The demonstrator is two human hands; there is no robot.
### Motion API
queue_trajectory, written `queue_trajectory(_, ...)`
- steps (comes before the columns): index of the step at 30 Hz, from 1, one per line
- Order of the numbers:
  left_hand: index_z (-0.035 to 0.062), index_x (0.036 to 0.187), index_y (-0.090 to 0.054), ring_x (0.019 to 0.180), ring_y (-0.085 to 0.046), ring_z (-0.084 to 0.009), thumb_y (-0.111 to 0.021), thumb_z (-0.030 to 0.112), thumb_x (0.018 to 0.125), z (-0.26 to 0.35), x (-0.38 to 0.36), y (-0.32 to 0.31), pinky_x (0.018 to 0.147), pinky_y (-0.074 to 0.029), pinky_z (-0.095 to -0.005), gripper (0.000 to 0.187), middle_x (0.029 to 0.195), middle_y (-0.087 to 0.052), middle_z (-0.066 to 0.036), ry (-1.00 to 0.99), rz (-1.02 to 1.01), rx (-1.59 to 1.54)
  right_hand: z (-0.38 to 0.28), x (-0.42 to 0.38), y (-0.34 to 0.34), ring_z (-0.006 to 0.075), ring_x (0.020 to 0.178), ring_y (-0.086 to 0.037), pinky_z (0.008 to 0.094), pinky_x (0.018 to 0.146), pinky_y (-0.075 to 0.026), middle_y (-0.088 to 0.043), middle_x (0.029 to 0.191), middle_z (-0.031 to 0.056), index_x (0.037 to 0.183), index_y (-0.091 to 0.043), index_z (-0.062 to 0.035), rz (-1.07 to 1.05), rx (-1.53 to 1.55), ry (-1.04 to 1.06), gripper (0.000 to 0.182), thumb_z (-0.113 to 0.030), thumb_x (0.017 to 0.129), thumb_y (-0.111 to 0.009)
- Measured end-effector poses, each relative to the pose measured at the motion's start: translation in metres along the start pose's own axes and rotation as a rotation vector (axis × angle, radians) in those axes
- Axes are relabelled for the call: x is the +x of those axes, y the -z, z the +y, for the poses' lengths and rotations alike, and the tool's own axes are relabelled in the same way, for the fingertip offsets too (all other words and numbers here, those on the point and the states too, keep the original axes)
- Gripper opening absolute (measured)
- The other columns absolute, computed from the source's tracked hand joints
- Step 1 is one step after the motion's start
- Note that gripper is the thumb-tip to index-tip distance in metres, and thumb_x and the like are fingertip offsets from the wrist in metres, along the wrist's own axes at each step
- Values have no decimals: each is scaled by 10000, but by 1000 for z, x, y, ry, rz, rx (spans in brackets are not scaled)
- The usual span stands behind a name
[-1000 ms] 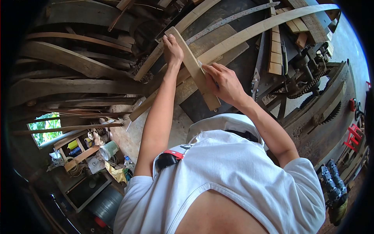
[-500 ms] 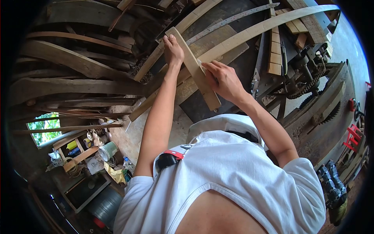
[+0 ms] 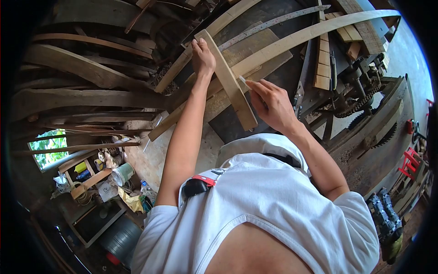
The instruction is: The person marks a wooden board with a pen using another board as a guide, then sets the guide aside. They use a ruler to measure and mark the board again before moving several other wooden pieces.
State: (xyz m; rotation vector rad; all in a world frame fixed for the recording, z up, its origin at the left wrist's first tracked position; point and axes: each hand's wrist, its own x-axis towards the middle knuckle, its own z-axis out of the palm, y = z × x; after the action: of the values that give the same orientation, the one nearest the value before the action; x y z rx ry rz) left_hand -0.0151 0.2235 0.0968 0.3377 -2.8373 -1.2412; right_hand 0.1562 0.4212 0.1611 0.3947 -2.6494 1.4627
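Note:
My left hand [image 3: 203, 58] grips the upper part of a short flat wooden board [image 3: 226, 78] by its left edge. The board lies crosswise over a long, pale wooden plank [image 3: 301, 38]. In my right hand [image 3: 274, 105], fingers pinched, is a short white stick like chalk [image 3: 242, 79]. Its tip points toward the plank, just right of the board's edge. Wider rough boards [image 3: 273, 64] lie beneath the long plank on a dark table [image 3: 230, 124].
A speckled thin strip [image 3: 273, 26] lies beyond the board. To the right are a jointed wooden strip [image 3: 322, 64], a handsaw [image 3: 333, 68] and machinery with a chain [image 3: 356, 102]. Curved timbers [image 3: 86, 101] are stacked on the left. A bucket [image 3: 123, 174] stands on the floor.
My right hand has drawn back slightly from the board toward the lower right, bringing the white stick into clearer view. My left hand keeps its hold on the board.

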Motion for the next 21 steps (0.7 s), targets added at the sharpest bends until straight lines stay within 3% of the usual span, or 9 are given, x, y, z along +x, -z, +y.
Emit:
queue_trajectory(4,-54,1381,-463,1222,-582,-494,-296,442,1102,-9,4,-8,995,-467,-537,593,1335,-588,-346,-70,62,-24,6,10,-12,362,864,-663,451,779,-554,-642,879,179,1170,-662,48,-23,4,67,312,-59,878,-628)
queue_trajectory(6,-64,1399,-452,1220,-583,-491,-300,439,1101,-12,5,-13,1004,-465,-532,605,1339,-585,-346,-143,188,12,1,15,-14,361,866,-661,449,785,-554,-635,873,174,1163,-659,39,-20,-76,66,311,-60,870,-628)
queue_trajectory(9,-69,1401,-452,1229,-580,-490,-300,436,1101,-6,0,-6,1011,-465,-529,606,1350,-579,-345,-47,78,-2,9,26,-26,361,882,-661,449,793,-553,-630,872,169,1163,-650,32,11,-92,86,325,-58,851,-635)
queue_trajectory(13,-75,1410,-443,1232,-578,-490,-298,435,1102,-3,-1,-4,1015,-465,-527,613,1355,-577,-345,-44,57,-11,0,11,-13,357,897,-661,450,795,-554,-627,869,166,1164,-646,30,-48,-80,52,350,-55,825,-650)
queue_trajectory(15,-60,1373,-467,1198,-591,-498,-295,433,1103,-4,0,-9,984,-468,-540,588,1311,-599,-346,-89,147,3,2,1,-14,357,906,-659,450,799,-555,-632,884,169,1164,-642,31,-50,-63,33,360,-52,814,-658)
queue_trajectory(21,-60,1372,-464,1202,-588,-501,-294,434,1104,4,-5,0,983,-470,-540,587,1317,-595,-348,-60,58,-4,11,21,-22,368,897,-659,458,796,-556,-642,903,175,1160,-649,31,21,-34,98,347,-58,824,-655)
